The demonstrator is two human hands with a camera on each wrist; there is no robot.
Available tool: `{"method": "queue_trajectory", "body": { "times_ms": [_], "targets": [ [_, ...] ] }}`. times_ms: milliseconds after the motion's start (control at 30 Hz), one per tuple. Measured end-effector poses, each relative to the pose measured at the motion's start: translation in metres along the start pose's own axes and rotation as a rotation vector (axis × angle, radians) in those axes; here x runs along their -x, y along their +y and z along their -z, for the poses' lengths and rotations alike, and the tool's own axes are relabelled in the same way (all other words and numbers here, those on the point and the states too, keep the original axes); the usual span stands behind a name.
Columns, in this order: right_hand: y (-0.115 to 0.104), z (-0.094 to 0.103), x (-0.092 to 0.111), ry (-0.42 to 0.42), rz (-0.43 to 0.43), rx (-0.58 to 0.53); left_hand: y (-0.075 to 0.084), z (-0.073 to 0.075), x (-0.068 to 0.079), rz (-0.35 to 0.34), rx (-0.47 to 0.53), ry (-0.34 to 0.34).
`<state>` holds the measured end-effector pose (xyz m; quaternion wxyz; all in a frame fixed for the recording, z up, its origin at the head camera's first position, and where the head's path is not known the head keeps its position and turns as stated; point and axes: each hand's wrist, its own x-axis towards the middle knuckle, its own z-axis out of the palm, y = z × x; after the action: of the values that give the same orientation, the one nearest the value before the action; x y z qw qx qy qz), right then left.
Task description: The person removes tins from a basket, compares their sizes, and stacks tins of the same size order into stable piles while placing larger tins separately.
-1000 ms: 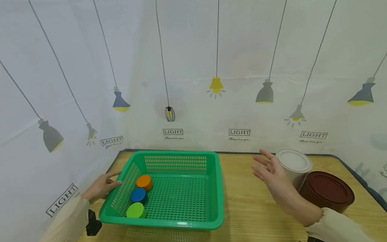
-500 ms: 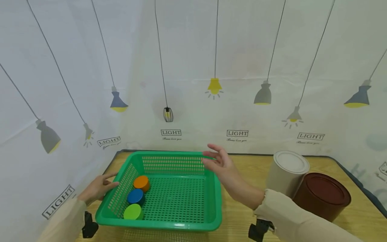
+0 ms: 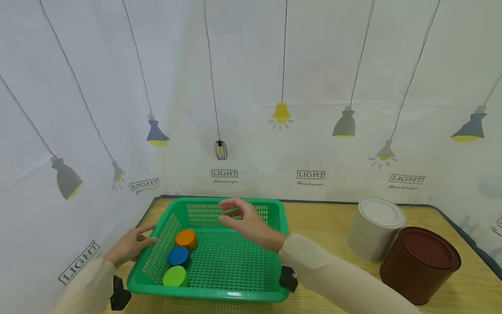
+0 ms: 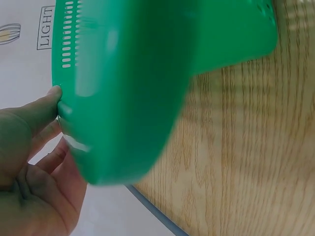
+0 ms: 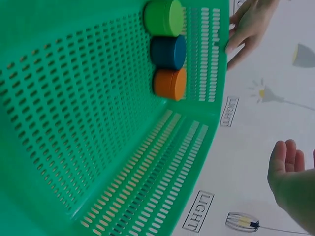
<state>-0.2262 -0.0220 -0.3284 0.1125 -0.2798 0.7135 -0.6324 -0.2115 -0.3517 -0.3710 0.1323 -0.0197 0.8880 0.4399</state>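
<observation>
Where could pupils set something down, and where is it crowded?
Free: the table between the basket and white can, behind the right sleeve; the basket's floor, right of the orange cylinder, blue cylinder and green cylinder. Crowded: the basket's left, where those line up and the left hand touches the rim; the table's right, with a brown can near the white one.

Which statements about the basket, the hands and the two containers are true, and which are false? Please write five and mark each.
1. The left hand touches the rim of the green basket. True.
2. The blue piece lies between the orange piece and the light green piece. True.
3. The right hand holds the orange piece. False: it holds nothing.
4. The brown container stands beside the white container. True.
5. The white container stands inside the basket. False: it stands on the table, right of the basket.
</observation>
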Motion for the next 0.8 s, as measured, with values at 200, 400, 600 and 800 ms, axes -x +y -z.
{"method": "queue_trajectory", "body": {
  "times_ms": [200, 400, 600, 800],
  "targets": [
    [0.018, 0.003, -0.014, 0.01, -0.04, 0.04, -0.001, -0.003, -0.001, -0.015, -0.019, 0.014],
    [0.034, 0.008, -0.023, 0.016, -0.067, 0.027, -0.003, -0.001, 0.001, -0.023, -0.01, 0.017],
    [0.039, 0.008, -0.032, 0.01, -0.076, 0.017, -0.004, 0.002, 0.0, -0.029, -0.034, 0.022],
    [0.049, -0.001, -0.041, 0.041, -0.117, -0.044, -0.005, 0.001, -0.001, 0.01, -0.013, 0.008]
  ]
}}
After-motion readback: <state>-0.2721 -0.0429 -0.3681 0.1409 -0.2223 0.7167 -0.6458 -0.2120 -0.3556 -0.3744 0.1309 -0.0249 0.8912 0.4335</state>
